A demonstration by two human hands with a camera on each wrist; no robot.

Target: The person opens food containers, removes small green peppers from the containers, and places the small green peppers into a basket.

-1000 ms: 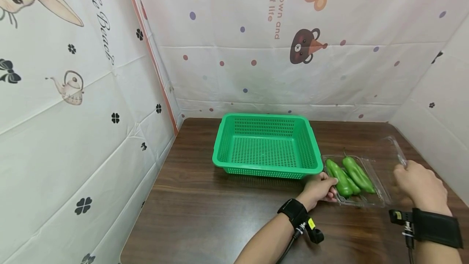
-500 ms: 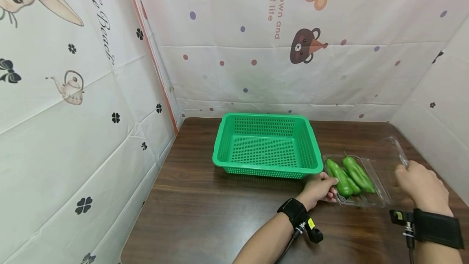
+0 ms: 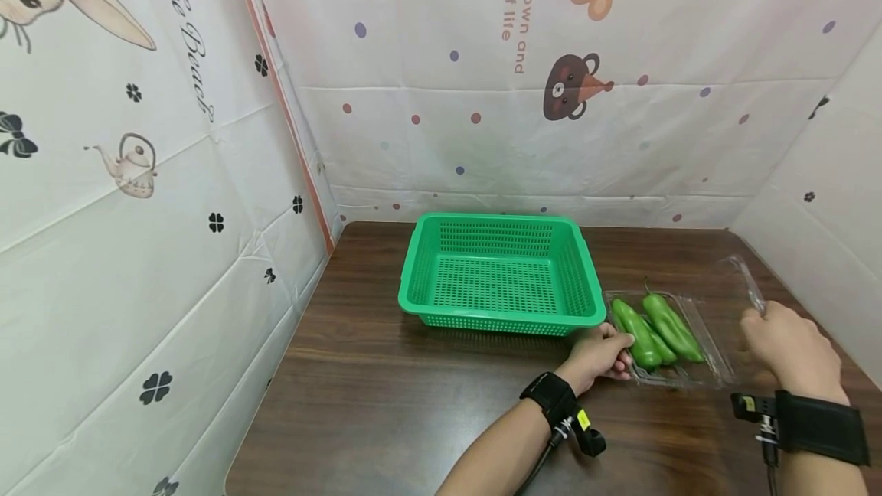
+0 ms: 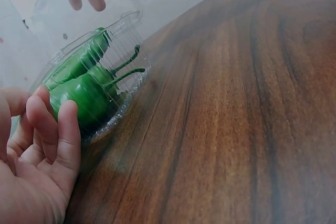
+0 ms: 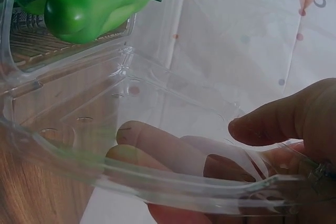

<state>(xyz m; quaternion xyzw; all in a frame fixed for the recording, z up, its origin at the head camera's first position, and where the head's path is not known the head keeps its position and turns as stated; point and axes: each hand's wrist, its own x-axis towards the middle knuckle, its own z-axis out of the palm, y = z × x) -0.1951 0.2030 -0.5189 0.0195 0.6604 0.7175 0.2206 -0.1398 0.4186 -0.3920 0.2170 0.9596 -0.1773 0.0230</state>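
Observation:
Several green peppers [image 3: 670, 327] lie in a clear plastic clamshell box [image 3: 718, 350] at the right of the table in the head view. My left hand [image 3: 598, 352] pinches the near left edge of the box between thumb and fingers. The box's hinged lid [image 3: 751, 285] stands swung out to the right, held at its edge by my right hand [image 3: 792, 347]. Through the lid in the right wrist view, the fingers [image 5: 152, 145] show on its far side, with the thumb on the near side. Pepper stems [image 4: 128, 69] point outward in the left wrist view.
Directly left of the box is a green plastic basket [image 3: 503, 320] with slotted walls and nothing in it. Both stand on a dark wooden table [image 3: 386, 412]. Printed white sheets [image 3: 427, 144] hang behind and at both sides.

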